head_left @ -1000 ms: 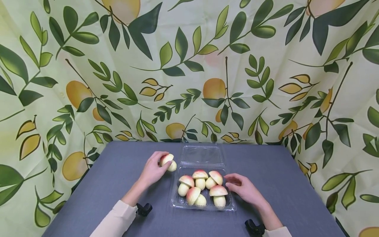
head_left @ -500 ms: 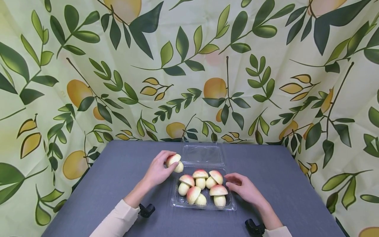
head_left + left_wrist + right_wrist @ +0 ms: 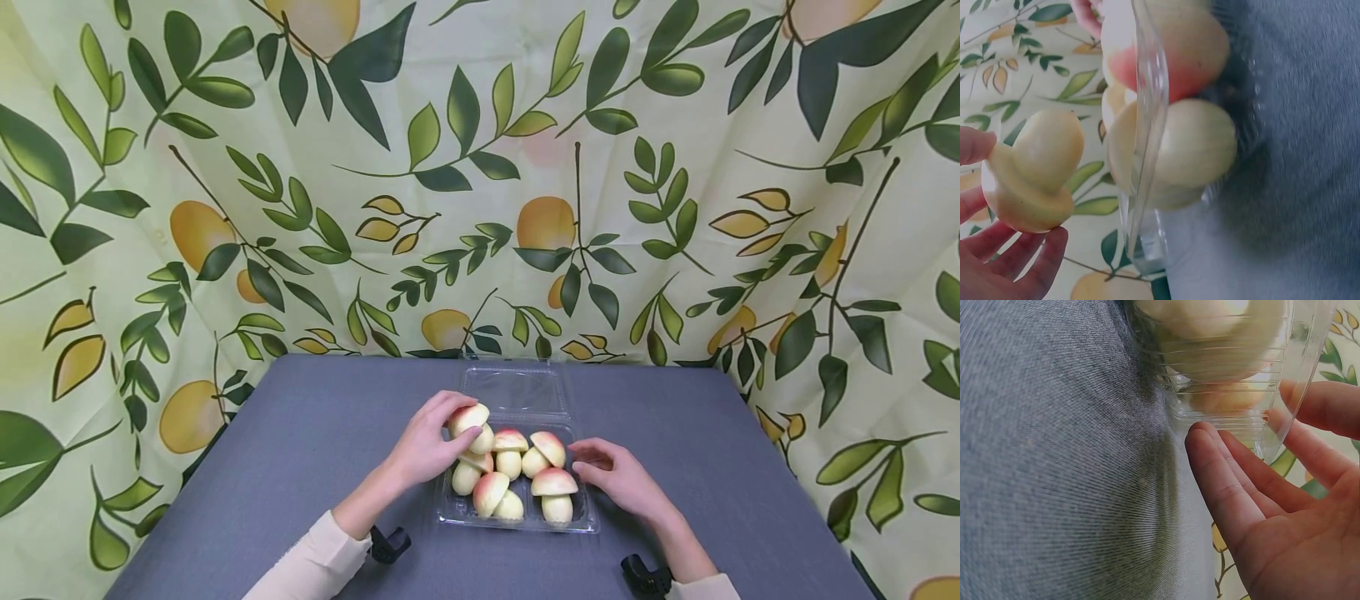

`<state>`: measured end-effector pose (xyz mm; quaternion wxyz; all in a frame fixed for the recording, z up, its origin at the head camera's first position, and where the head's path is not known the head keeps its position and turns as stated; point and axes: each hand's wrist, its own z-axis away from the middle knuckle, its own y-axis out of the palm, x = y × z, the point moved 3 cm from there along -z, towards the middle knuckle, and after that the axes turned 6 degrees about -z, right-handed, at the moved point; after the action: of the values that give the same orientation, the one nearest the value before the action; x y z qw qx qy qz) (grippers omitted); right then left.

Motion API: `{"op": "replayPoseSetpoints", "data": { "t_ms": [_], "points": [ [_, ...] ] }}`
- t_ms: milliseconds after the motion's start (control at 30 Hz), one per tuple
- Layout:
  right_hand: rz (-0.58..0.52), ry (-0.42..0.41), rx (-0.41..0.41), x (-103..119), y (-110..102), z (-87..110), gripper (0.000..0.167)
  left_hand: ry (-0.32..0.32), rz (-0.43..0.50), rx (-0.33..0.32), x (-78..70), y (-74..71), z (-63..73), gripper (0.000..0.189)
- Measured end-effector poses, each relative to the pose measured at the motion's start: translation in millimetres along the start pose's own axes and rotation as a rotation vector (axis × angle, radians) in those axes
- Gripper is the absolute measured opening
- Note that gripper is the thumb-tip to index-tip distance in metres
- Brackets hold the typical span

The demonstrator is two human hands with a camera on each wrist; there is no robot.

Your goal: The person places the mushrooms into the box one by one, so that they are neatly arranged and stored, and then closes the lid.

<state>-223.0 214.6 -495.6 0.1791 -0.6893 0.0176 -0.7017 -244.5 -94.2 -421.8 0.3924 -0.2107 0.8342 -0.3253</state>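
Note:
My left hand [image 3: 426, 446] pinches a cream mushroom-shaped piece [image 3: 468, 417] with a red-tinged cap, thumb on one side and fingertips on the other. It hangs over the back left of a clear plastic clamshell container [image 3: 517, 527], overlapping one of the pieces inside. Close up in the left wrist view, the held mushroom-shaped piece [image 3: 1047, 153] is beside the container's rim [image 3: 1150, 112]. Several similar pieces [image 3: 553, 496] lie in the container, caps at differing angles. My right hand [image 3: 618, 477] rests at the container's right side, its loosely bent fingers [image 3: 1222, 475] close against the clear wall.
The container's hinged lid [image 3: 513, 390] lies folded back behind it. Everything stands on a grey cloth-covered table [image 3: 322, 433]. A leaf-and-fruit patterned curtain [image 3: 480, 250] rises at the table's back and sides.
The left hand has carried the mushroom-shaped piece rightward, from beside the container to over its back left part. The right hand has kept its place at the container's right side.

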Motion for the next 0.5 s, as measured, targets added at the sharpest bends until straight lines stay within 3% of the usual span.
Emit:
{"op": "replayPoseSetpoints", "data": {
  "t_ms": [233,500],
  "points": [
    [-0.001,-0.002,0.002,-1,0,-0.1,0.038,0.021,0.021,0.013,-7.5,10.5,2.8,0.036],
    [0.001,-0.006,0.012,-1,-1,-0.2,0.039,0.003,0.048,0.061,-14.8,20.9,5.5,0.037]
  ]
}}
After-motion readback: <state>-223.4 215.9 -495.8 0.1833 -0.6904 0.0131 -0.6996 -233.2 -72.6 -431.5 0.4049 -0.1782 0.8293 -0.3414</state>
